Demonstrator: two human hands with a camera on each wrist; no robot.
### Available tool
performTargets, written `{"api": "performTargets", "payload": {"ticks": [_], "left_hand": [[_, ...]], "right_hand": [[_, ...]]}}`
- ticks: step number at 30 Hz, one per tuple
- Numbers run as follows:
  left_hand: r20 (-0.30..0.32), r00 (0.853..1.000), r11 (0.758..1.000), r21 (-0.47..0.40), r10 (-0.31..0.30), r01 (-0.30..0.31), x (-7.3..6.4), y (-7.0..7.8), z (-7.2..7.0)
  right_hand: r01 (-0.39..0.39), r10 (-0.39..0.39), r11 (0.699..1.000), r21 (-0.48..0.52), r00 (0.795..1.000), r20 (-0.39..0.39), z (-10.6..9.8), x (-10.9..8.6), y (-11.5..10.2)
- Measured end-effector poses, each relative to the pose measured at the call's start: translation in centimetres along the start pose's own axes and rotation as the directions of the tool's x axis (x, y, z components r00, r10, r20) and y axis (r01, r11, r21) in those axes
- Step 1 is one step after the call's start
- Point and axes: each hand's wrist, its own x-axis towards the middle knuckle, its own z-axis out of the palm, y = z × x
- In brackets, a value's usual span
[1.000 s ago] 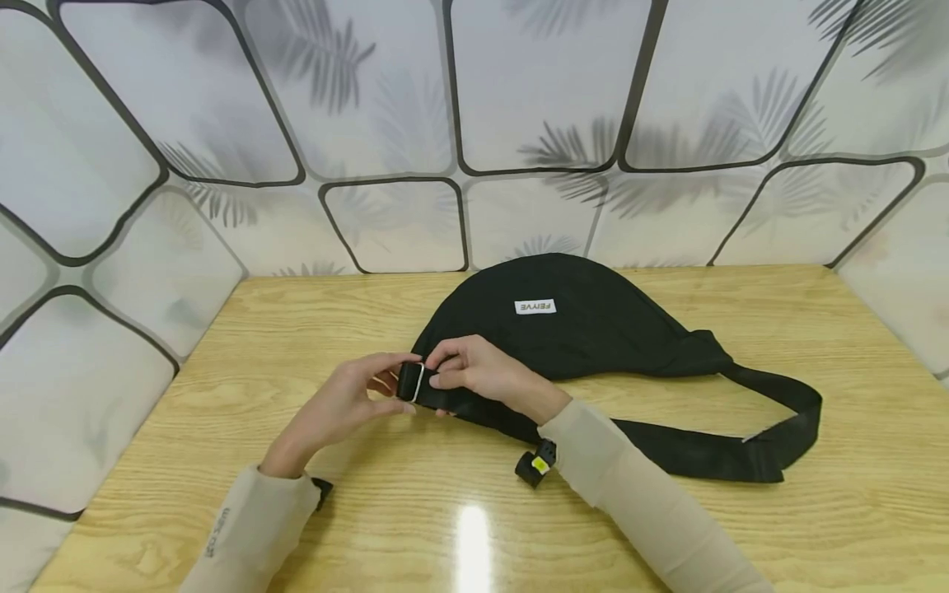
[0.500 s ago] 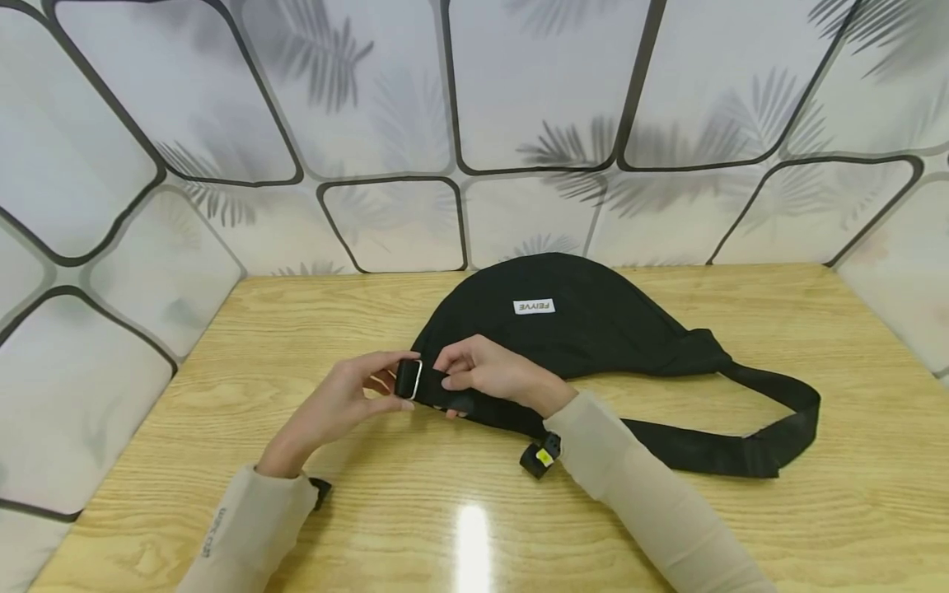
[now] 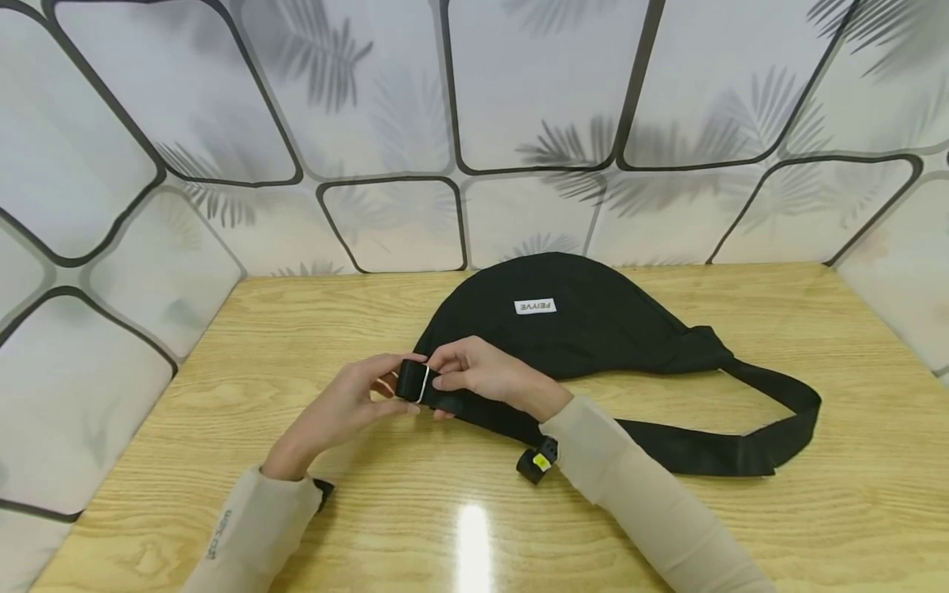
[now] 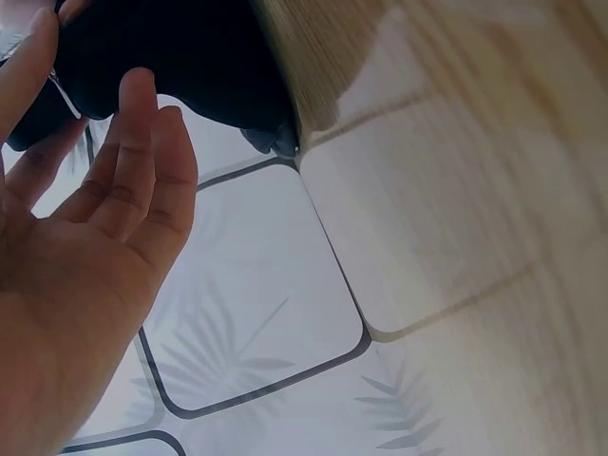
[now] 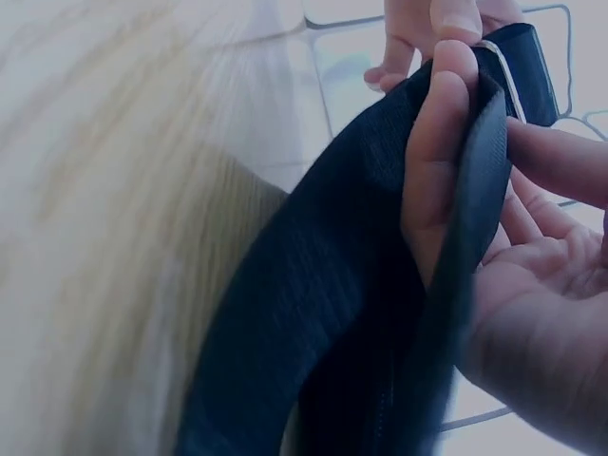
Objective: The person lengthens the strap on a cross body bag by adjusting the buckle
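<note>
1. We see the black bag (image 3: 593, 329) lying in the centre and right of centre of the head view, its curved edge towards the top of the frame and a white label (image 3: 535, 306) on its front; the label's lettering reads upside down to us.
2. Its black strap (image 3: 712, 454) leaves the bag at the right, bends round near the right edge of the bag's area, and runs back leftward below it to the hands.
3. Left of centre, the strap folds into a loop through a silver-rimmed buckle (image 3: 423, 384), which stands roughly upright in the frame.
4. We find the left hand (image 3: 348, 401) just left of that buckle, pinching the loop by its edges, index finger above and thumb below; its other fingers extend loosely in the left wrist view.
5. The right hand (image 3: 493, 375), just right of the buckle, pinches the strap between thumb and fingers; in the right wrist view we see fingers between two layers of it.
6. Both forearms wear beige sleeves (image 3: 645, 494) and enter from the bottom of the frame; a small black device (image 3: 549, 450) with a yellow patch sits at the right cuff.
7. Under everything we see a wood-grain table (image 3: 393, 527), and across the top a pale wall (image 3: 389, 226) with dark outlines and leaf prints.
</note>
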Motion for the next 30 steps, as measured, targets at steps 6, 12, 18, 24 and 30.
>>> {"api": "performTargets", "payload": {"ticks": [6, 12, 18, 24, 30], "left_hand": [[0.003, 1.000, 1.000, 0.006, -0.010, 0.010, -0.1, 0.0, -0.1], [-0.002, 0.999, 0.999, 0.014, -0.034, 0.034, -0.2, 0.1, -0.5], [0.000, 0.999, 0.999, 0.013, -0.045, 0.045, -0.3, 0.1, -0.5], [0.008, 0.999, 0.999, 0.018, -0.050, 0.050, -0.3, 0.2, -0.6], [0.013, 0.999, 0.999, 0.014, -0.045, 0.045, -0.3, 0.3, -0.7]], "right_hand": [[-0.020, 0.020, 1.000, -0.005, 0.999, 0.029, -0.7, -0.2, -0.1], [-0.072, 0.071, 0.997, 0.007, 0.997, 0.032, -1.3, -0.4, -0.2], [-0.079, 0.078, 0.997, 0.015, 0.996, 0.049, -1.6, -0.6, -0.2], [-0.086, 0.086, 0.996, -0.005, 0.991, 0.105, -2.0, -0.7, -0.2], [-0.089, 0.096, 0.995, -0.047, 0.982, 0.164, -2.5, -0.7, -0.1]]}}
